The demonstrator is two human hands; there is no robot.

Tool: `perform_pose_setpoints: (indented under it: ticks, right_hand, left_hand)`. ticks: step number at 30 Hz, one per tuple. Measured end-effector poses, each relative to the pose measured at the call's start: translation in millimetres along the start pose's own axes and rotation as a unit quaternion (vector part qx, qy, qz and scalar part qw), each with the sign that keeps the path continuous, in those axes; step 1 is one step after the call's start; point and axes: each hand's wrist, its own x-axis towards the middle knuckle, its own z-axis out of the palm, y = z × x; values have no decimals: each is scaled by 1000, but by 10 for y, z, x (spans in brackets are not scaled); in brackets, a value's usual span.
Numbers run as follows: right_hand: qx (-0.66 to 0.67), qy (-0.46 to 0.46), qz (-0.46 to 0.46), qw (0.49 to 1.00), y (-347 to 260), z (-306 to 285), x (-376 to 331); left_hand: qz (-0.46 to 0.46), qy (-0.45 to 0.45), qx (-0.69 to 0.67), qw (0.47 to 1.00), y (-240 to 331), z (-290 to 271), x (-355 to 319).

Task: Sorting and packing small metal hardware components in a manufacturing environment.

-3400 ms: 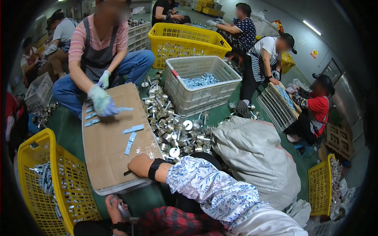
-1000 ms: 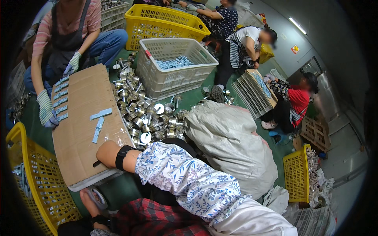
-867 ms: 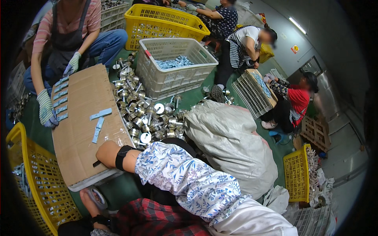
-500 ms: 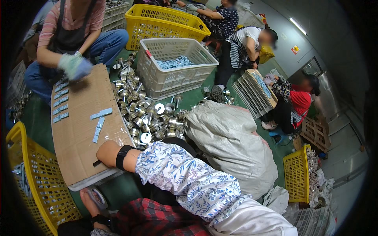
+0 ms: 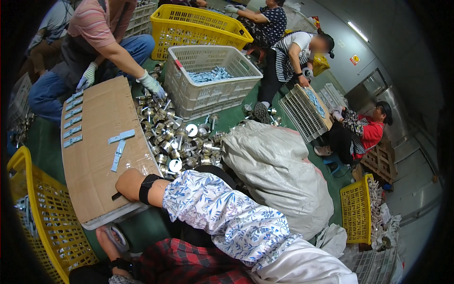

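My right hand (image 5: 131,185) rests at the near right edge of a brown cardboard sheet (image 5: 101,165), its fingers curled under. A small dark bit shows beside it; what the fingers hold, if anything, is hidden. Below the sheet's near edge, my left hand (image 5: 107,242) is closed around a roll of tape (image 5: 117,238), partly in shadow. Two pale blue strips (image 5: 118,155) lie on the cardboard ahead of my right hand, one nearly touching the other. Several more blue strips (image 5: 73,131) form a column along its left side.
Metal parts with round discs (image 5: 182,142) are heaped right of the cardboard. Beyond stands a grey crate (image 5: 215,94) holding blue strips. A white sack (image 5: 279,175) bulges beside my right arm; a yellow basket (image 5: 56,222) stands left. Across sits a co-worker wearing gloves (image 5: 151,85).
The co-worker's gloved hand has moved from over the cardboard's far end to the metal heap; their other glove now shows at its far left corner. Both my hands have stayed put.
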Motion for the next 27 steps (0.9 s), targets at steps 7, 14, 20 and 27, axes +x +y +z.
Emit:
perform_pose_setpoints:
  ticks: [7, 14, 20, 27]
  right_hand:
    - [-3, 0, -4, 1000, 13, 1, -12]
    - [1, 1, -3, 1000, 7, 3, -9]
    - [-1, -9, -3, 1000, 4, -12, -10]
    - [0, -2, -1, 1000, 4, -5, -9]
  left_hand:
    - [-4, -5, 3, 1000, 13, 27, -27]
    - [-4, -12, -6, 1000, 17, 19, -26]
    - [0, -16, -15, 1000, -16, -10, 3]
    - [-2, -5, -5, 1000, -9, 5, -2]
